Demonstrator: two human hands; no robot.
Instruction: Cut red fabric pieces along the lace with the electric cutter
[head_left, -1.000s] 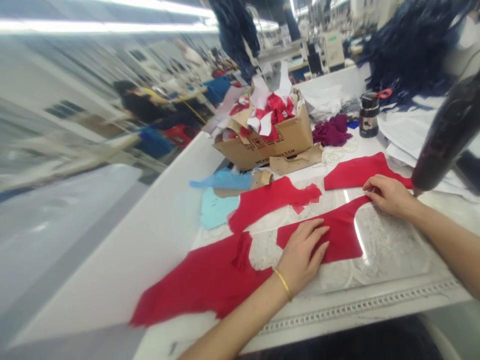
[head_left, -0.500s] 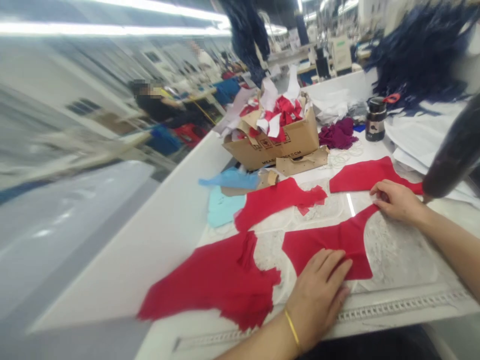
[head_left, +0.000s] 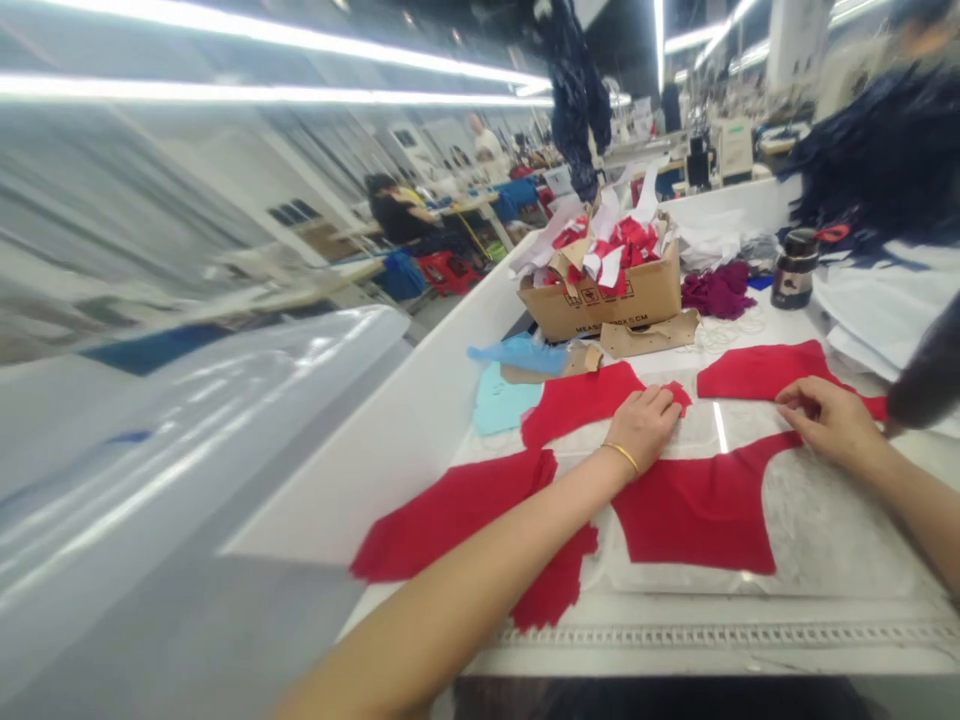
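1. Head view: rests left hand (head_left: 642, 428) at frame centre, with fingers bent over middle red piece (head_left: 581, 398); cannot tell whether gripping.
2. Holds right hand (head_left: 836, 424) near tip of front red piece (head_left: 697, 515), lower centre, with fingers curled; cannot tell whether pinching.
3. Looks partly done: has front red piece fairly flat; seemingly leaves rumpled lower-left red piece (head_left: 450, 508) to smooth.

matt cloth pieces (head_left: 697, 510), cardboard box (head_left: 637, 297)

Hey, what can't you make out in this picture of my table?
Head view:
Lower-left red piece: part is hidden by the left forearm.
Left hand: its back hides whether it grips the upper-left red piece.
Dark object at right: blurred, cut off by the picture's edge.
Measuring strip: markings too small.
Cardboard box: its wall hides the lower contents.
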